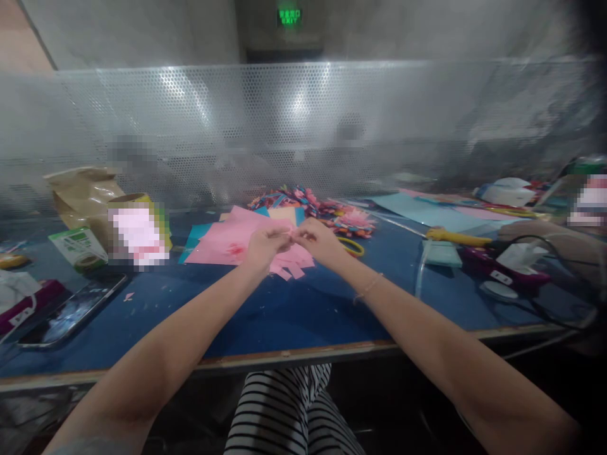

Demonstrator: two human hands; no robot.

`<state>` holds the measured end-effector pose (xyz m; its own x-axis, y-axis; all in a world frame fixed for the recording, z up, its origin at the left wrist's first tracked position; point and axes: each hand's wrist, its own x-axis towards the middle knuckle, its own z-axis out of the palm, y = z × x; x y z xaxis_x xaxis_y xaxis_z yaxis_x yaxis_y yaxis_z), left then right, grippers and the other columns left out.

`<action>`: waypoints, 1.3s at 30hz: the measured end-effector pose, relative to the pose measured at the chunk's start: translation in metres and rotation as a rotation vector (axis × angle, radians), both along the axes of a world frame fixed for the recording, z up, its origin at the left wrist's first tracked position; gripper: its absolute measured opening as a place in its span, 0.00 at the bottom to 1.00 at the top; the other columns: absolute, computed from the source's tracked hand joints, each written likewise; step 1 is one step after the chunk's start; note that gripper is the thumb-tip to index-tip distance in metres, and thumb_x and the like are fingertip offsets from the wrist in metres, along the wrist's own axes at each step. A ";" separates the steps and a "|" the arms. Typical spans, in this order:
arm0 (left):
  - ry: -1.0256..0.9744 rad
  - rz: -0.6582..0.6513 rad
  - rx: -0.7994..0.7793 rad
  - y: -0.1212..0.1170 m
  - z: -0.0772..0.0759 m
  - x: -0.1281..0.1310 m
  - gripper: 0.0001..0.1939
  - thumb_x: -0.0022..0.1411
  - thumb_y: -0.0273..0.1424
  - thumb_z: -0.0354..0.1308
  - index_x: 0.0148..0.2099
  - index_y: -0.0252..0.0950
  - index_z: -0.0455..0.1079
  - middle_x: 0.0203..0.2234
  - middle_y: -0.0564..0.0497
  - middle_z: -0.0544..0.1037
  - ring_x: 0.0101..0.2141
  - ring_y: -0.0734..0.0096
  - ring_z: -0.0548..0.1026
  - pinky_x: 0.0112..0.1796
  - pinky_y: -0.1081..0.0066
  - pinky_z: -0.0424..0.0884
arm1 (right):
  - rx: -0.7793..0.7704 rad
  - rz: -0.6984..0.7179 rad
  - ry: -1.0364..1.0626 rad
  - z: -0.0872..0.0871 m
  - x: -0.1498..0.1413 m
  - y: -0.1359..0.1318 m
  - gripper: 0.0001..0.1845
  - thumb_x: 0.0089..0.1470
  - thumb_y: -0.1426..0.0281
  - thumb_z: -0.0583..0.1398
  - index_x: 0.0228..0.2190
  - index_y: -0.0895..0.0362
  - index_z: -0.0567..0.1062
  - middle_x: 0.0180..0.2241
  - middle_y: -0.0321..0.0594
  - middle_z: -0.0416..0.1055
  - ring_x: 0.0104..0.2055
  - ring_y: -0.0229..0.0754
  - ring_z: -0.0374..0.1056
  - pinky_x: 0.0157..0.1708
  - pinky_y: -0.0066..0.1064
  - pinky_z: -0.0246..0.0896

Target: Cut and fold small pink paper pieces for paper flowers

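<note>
Over a pile of coloured paper, my left hand (270, 243) and my right hand (315, 240) meet fingertip to fingertip. Both are closed in a pinch on what looks like a small pink paper piece (291, 231), mostly covered by the fingers. Under and beside the left hand lie pink paper sheets (218, 243) with a red mark, blue paper showing at their edge. Cut pink paper strips (291, 265) lie just below the hands. Behind them is a heap of multicoloured fringed paper flowers (303, 201), with a pink one (353, 221) to the right.
At left stand a brown paper bag (83, 196), a yellow tape roll (135, 199), a green-and-white packet (78, 248) and a phone (73, 313). Rightward are a yellow-handled tool (458, 238), a purple tissue box (502, 265), a cable and light-blue sheets (417, 212). A perforated screen (265, 107) stands behind.
</note>
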<state>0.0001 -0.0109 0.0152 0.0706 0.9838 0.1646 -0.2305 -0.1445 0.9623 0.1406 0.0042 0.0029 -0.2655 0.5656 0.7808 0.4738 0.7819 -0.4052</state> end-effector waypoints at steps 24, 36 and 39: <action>0.103 -0.085 0.202 -0.001 0.000 0.000 0.13 0.38 0.26 0.60 0.32 0.30 0.71 0.24 0.49 0.75 0.26 0.76 0.71 0.32 0.71 0.67 | -0.414 0.232 0.502 0.000 -0.006 -0.001 0.20 0.35 0.68 0.62 0.31 0.56 0.61 0.24 0.32 0.65 0.27 0.34 0.65 0.31 0.31 0.63; 0.087 -0.032 0.201 0.005 -0.007 0.000 0.10 0.37 0.25 0.60 0.28 0.30 0.68 0.20 0.51 0.73 0.24 0.77 0.71 0.29 0.73 0.66 | -0.402 0.178 0.489 0.005 -0.010 -0.009 0.14 0.36 0.71 0.61 0.27 0.57 0.62 0.24 0.35 0.68 0.28 0.36 0.67 0.32 0.31 0.63; 0.024 -0.019 0.180 0.004 -0.006 0.001 0.11 0.38 0.26 0.60 0.29 0.30 0.66 0.20 0.52 0.72 0.24 0.76 0.71 0.31 0.72 0.66 | -0.376 0.147 0.499 0.006 -0.011 -0.010 0.13 0.36 0.72 0.60 0.28 0.57 0.63 0.23 0.34 0.68 0.27 0.35 0.66 0.30 0.30 0.62</action>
